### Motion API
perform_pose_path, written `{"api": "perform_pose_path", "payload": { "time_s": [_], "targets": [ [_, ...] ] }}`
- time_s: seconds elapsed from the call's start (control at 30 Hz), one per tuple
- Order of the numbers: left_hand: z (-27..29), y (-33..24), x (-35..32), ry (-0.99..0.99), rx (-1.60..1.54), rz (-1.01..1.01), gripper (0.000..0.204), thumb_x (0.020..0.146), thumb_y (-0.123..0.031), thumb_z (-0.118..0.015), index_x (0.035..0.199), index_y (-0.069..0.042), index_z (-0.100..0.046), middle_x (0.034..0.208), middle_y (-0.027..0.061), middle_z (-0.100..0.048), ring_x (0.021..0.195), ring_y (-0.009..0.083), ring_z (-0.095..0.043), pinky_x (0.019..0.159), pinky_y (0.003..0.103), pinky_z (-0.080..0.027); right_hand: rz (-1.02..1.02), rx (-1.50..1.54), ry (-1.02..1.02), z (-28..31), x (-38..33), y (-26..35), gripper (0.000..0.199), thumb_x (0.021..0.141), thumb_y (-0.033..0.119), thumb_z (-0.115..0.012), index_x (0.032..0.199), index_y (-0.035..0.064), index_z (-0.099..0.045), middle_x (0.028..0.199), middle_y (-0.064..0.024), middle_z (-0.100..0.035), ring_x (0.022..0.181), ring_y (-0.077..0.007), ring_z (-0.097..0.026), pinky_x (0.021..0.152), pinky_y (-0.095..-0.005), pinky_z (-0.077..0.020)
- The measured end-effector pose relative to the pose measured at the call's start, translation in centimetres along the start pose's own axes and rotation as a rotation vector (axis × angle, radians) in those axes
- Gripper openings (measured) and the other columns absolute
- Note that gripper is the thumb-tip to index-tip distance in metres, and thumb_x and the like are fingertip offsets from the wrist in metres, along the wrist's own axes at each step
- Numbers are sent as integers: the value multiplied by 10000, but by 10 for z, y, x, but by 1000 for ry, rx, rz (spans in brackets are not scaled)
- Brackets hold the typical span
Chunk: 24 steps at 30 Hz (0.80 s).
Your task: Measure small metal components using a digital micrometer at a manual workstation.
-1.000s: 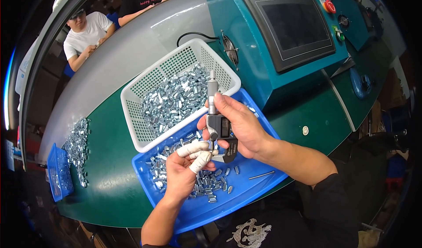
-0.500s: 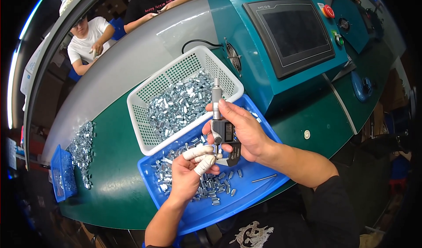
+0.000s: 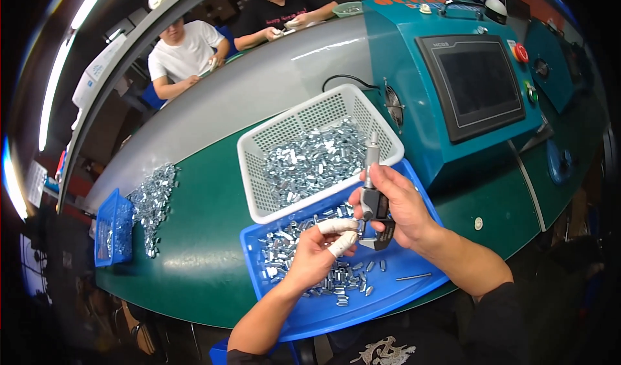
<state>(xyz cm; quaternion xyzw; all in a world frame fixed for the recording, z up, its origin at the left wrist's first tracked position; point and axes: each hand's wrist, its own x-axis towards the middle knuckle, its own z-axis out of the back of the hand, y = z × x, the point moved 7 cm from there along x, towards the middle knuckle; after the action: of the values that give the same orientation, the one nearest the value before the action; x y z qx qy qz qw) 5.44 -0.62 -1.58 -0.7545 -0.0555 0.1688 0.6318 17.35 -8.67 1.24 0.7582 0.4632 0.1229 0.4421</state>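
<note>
Gripped in the right hand (image 3: 401, 210), a digital micrometer (image 3: 374, 203) stands upright over the blue tray (image 3: 388, 297), its thimble pointing to the far side and its dark frame low against the palm. Fingers are closed around the body. The left hand (image 3: 310, 258) is raised from the near side, with 2 fingertips (image 3: 339, 226) wrapped in white tape and pinched together at the micrometer's jaw; whether a part sits between them cannot be told at this size.

Small metal parts (image 3: 288, 261) lie scattered on the left half of the tray, with a thin rod (image 3: 414, 276) lying loose to the right. A white mesh basket (image 3: 259, 151), holding more of the same parts, overlaps the tray's far edge. Further left on the green table (image 3: 194, 248) lies a loose heap of parts (image 3: 152, 203) beside a small blue bin (image 3: 113, 229).

Against the frame 0.5 s ago, both hands hold the same pose at the micrometer; only the view has shifted slightly, bringing the seated people at the far bench more to centre.
</note>
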Motion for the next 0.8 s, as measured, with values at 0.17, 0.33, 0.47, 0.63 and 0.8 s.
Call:
{"api": "perform_pose_path", "payload": {
  "time_s": [0.17,0.33,0.47,0.63,0.8],
  "targets": [
    [8,-1,4,-56,33,12,199,888,-105,-609,1069,-23,-613,892,46,-625,746,124,-601,635,277,-523,-17,-12,-2,-3,-2,-1,409,964,448,-407,1107,75,-498,816,-90,-622,647,-116,-621,385,-198,-389],
    [42,-40,9,-362,-82,-287,625,889,-15,-553,1410,-61,-211,1154,173,-557,886,181,-600,712,315,-570,-2,5,-23,0,-4,5,421,967,440,-407,1120,55,-483,810,-101,-618,642,-125,-614,389,-202,-392],
    [36,-19,4,-313,473,-156,362,861,-98,-638,1199,-8,-544,963,87,-647,745,125,-600,652,240,-507,-21,24,-13,0,-1,3,424,968,436,-404,1132,51,-475,806,-100,-613,650,-130,-614,390,-208,-394],
    [-27,0,0,7,1156,-245,316,765,-245,-717,955,-6,-634,792,114,-597,698,264,-608,621,361,-491,-29,28,-23,2,2,1,419,970,429,-403,1136,51,-473,810,-100,-614,657,-138,-618,392,-210,-396],
    [-33,15,6,134,1312,-294,171,734,-152,-659,774,5,-607,794,123,-545,773,305,-589,656,421,-492,-28,47,-15,0,2,1,409,973,419,-402,1139,51,-471,810,-100,-614,656,-144,-619,393,-214,-399]
  ]
}}
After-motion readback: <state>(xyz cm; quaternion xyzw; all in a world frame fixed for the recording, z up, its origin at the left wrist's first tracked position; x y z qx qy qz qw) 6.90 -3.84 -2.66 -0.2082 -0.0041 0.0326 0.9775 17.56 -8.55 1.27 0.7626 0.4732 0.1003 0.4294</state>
